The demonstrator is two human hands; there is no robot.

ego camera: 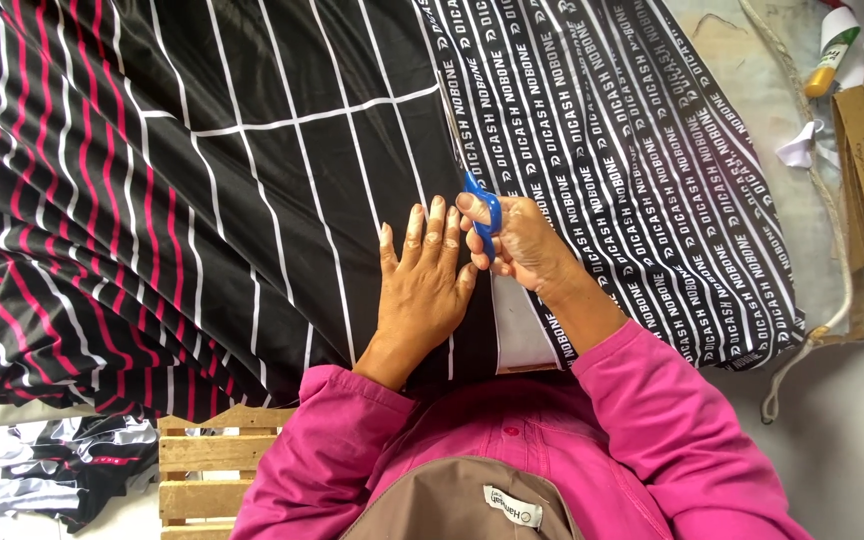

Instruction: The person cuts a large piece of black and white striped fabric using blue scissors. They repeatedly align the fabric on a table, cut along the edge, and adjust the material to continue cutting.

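Blue-handled scissors [483, 213] sit mid-table, blades running up into black fabric [252, 200] with white and pink stripes, at its seam with a black panel [632, 170] printed in white lettering. Right hand [517, 240] grips the handles, fingers closed through them. Left hand [427, 275] lies flat, fingers spread, pinning the cloth just beside the cut. Cutting appears under way; extending it likely needs the cloth kept taut. A wooden pallet [202, 465] sits at the near edge.

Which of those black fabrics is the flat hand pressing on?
The left hand lies flat on the black fabric with thin white lines, not the lettered fabric at right or the pink-striped one at left.
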